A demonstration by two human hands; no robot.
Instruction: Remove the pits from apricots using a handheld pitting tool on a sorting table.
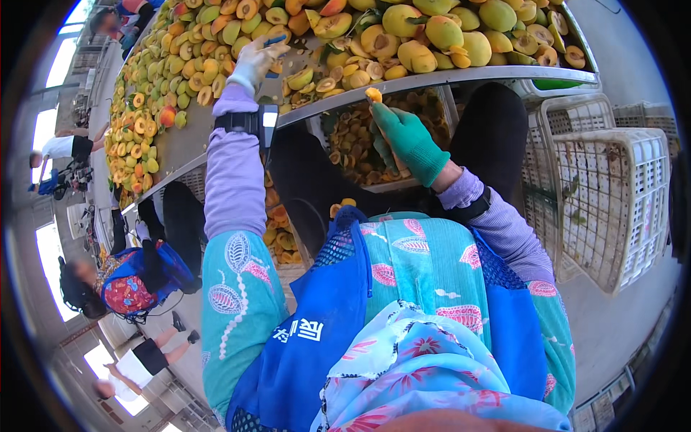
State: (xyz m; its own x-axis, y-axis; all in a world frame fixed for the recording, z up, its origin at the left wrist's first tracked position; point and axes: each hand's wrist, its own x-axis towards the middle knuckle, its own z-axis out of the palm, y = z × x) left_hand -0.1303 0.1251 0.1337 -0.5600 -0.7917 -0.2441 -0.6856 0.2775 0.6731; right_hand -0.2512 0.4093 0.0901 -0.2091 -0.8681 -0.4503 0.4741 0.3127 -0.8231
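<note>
My left hand (pixel 255 63), in a pale glove with blue fingertips, reaches over the metal worktable (pixel 186 129). Its fingers are apart beside the halved yellow peaches (pixel 202 67), and I see no fruit held in them. My right hand (pixel 413 141), in a green glove, is closed around a small hand tool (pixel 400 164) just below the table's near edge. Most of the tool is hidden by the glove. A bit of orange fruit flesh (pixel 373 95) sits at its upper end. Larger peaches (pixel 445 32), some whole-looking and some cut, lie heaped beyond my right hand.
Between my knees, a crate (pixel 448 110) holds cut fruit pieces (pixel 356 135). Another batch of orange pieces (pixel 279 232) lies by my left leg. White plastic crates (pixel 610 205) stand at my right. A seated co-worker (pixel 135 281) is at my left, with other people farther off.
</note>
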